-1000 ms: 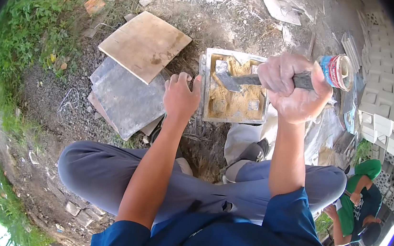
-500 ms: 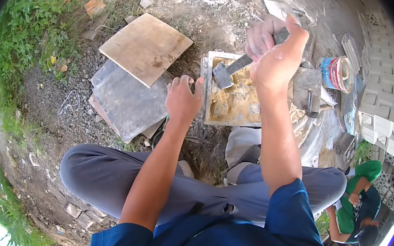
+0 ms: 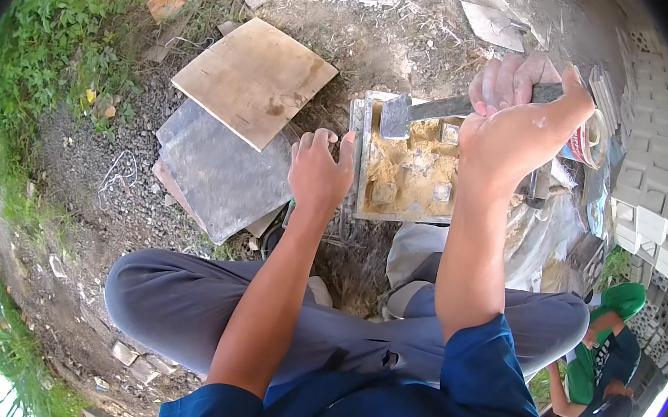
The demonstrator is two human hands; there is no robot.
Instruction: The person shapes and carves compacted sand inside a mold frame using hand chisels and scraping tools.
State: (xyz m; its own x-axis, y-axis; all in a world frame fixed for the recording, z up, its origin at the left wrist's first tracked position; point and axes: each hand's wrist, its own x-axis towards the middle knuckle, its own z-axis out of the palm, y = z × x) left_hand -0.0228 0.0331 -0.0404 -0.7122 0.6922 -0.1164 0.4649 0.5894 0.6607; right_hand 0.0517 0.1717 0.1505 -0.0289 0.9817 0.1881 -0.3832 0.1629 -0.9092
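Note:
My right hand (image 3: 526, 119) is wrapped round the handle of a grey metal hammer (image 3: 396, 119) with a blocky, square-faced head. The head is over the upper left of a pale rectangular mould frame (image 3: 402, 216); I cannot tell whether it touches. Yellowish sandy material (image 3: 404, 163) fills the frame, with several small grey square blocks showing in it. My right hand and forearm hide the frame's right side. Just left of the frame, my left hand (image 3: 320, 166) holds nothing, its thumb apart from the bent fingers.
A brown board (image 3: 254, 78) overlaps grey sheets (image 3: 220, 172) on the left. A second hammer (image 3: 539, 185) lies to the right, near a partly hidden bucket (image 3: 581, 146). Patterned pale blocks (image 3: 656, 169) are stacked at far right. A person in green (image 3: 599, 358) sits at lower right.
My right hand has moved right and turned, so the hammer's handle lies more level. Its head has shifted slightly right and up. The left hand stays beside the frame.

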